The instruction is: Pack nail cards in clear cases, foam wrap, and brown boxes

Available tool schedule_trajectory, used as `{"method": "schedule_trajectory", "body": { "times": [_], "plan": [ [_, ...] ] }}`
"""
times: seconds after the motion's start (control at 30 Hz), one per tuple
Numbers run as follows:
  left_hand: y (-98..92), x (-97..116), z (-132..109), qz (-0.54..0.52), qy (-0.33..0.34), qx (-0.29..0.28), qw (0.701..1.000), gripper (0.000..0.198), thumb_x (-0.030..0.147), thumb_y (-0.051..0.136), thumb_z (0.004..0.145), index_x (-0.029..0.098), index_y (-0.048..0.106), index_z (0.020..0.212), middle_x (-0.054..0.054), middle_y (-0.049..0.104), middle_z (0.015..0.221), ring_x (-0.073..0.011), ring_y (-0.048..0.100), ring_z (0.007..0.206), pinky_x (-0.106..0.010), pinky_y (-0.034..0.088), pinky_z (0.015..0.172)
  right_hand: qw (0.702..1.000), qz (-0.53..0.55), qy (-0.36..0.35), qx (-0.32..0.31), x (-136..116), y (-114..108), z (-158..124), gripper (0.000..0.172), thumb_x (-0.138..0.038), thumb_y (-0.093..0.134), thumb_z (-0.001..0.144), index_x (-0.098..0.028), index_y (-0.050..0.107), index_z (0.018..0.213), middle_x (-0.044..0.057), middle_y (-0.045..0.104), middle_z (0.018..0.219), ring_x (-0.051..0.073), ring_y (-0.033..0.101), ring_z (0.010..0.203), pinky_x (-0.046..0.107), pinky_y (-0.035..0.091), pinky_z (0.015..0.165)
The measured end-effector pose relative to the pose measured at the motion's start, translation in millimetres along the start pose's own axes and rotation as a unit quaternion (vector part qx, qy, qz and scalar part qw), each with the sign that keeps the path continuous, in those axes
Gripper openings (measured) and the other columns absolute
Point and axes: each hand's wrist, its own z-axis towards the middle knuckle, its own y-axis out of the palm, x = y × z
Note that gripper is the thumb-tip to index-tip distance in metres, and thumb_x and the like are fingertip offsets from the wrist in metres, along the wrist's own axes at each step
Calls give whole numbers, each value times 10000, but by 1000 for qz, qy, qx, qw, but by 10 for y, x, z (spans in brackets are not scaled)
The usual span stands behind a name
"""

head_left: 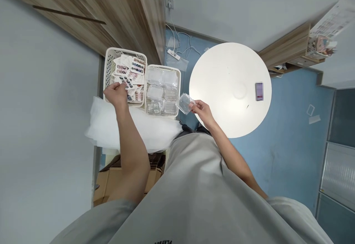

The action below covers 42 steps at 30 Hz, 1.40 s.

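My left hand [117, 93] reaches into a white basket [108, 63] filled with several cards of small coloured pieces [130, 74]; its fingers are closed on one of the cards. My right hand [202, 110] holds a small clear plastic box [185, 103] by its corner, between the second basket and the round table. That second white basket [177, 77] stands right of the first and holds several clear plastic boxes [162, 88].
A round white table [222, 70] lies to the right with a small purple card [259, 91] on it. A white plastic bag [111, 125] sits under the baskets, cardboard boxes [111, 179] below it. A power strip [173, 54] and cables lie on the blue floor.
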Motion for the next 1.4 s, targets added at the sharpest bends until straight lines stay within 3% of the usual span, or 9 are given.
{"method": "schedule_trajectory", "body": {
  "times": [0.07, 0.27, 0.37, 0.53, 0.77, 0.97, 1.1, 1.17, 1.4],
  "plan": [
    [54, 199, -266, -93, -74, 42, 992, 139, 93, 763, 973, 140, 638, 933, 108, 573, 665, -62, 539, 601, -259, 622, 792, 1000, 6, -4, 1, -39, -126, -25, 575, -734, 886, 775, -243, 723, 1025, 37, 801, 974, 209, 723, 921, 372, 597, 907],
    [602, 601, -1397, -200, -62, -129, 969, 131, 227, 808, 949, 163, 704, 995, 6, 758, 869, -92, 714, 721, -213, 626, 754, 999, 27, -24, 24, -110, -697, -166, 601, -758, 872, 806, -241, 730, 1078, 74, 836, 1096, 214, 764, 984, 378, 601, 963],
    [1090, 487, -1969, -176, -66, -212, 959, 236, 340, 845, 925, 175, 733, 1051, -37, 797, 954, -150, 773, 825, -254, 641, 797, 997, 55, -28, 45, -36, -1051, -278, 636, -750, 899, 784, -246, 714, 1126, 75, 844, 1083, 214, 771, 961, 380, 604, 953],
    [1948, 63, -2717, -114, -164, -316, 928, 158, 247, 844, 921, 159, 716, 946, -52, 748, 860, -175, 776, 805, -288, 643, 818, 991, 101, -13, 83, 215, -1661, -530, 695, -741, 908, 763, -280, 659, 1220, 35, 843, 1012, 194, 770, 895, 367, 601, 927],
    [2639, -256, -3239, 17, -290, -313, 904, 211, 58, 772, 946, 170, 626, 843, -40, 711, 815, -128, 747, 795, -262, 648, 914, 989, 110, -13, 101, 519, -2467, -941, 683, -748, 859, 809, -291, 709, 1294, 45, 845, 1058, 199, 750, 931, 380, 590, 960],
    [2772, -156, -3488, 102, -287, -341, 889, 167, 123, 852, 873, 111, 717, 970, -163, 783, 991, -267, 799, 1021, -457, 632, 1083, 985, 130, -5, 110, 736, -2940, -1080, 668, -746, 860, 812, -296, 739, 1290, 42, 840, 1031, 216, 751, 960, 400, 597, 971],
    [2595, 82, -3797, -5, -149, -540, 828, 685, 285, 971, 772, 236, 714, 1406, -186, 689, 1548, -321, 697, 1406, -487, 568, 1212, 985, 144, 6, 91, 824, -3108, -1020, 674, -753, 870, 797, -281, 761, 1265, 45, 838, 1017, 224, 753, 980, 402, 609, 965],
    [2506, 226, -3977, -74, -94, -586, 801, 863, 412, 993, 757, 305, 646, 1540, -160, 568, 1702, -337, 631, 1503, -499, 547, 1241, 986, 156, 10, 64, 842, -3143, -961, 662, -741, 882, 796, -272, 775, 1251, 43, 836, 1004, 226, 755, 984, 403, 617, 964],
    [2381, 438, -4185, -93, -37, -523, 847, 931, 647, 971, 740, 271, 664, 1535, -164, 679, 1568, -385, 644, 1479, -561, 532, 1252, 989, 141, 8, -37, 759, -3118, -748, 621, -725, 877, 844, -269, 799, 1258, 47, 838, 1035, 250, 764, 1009, 436, 642, 965]
  ]
}}
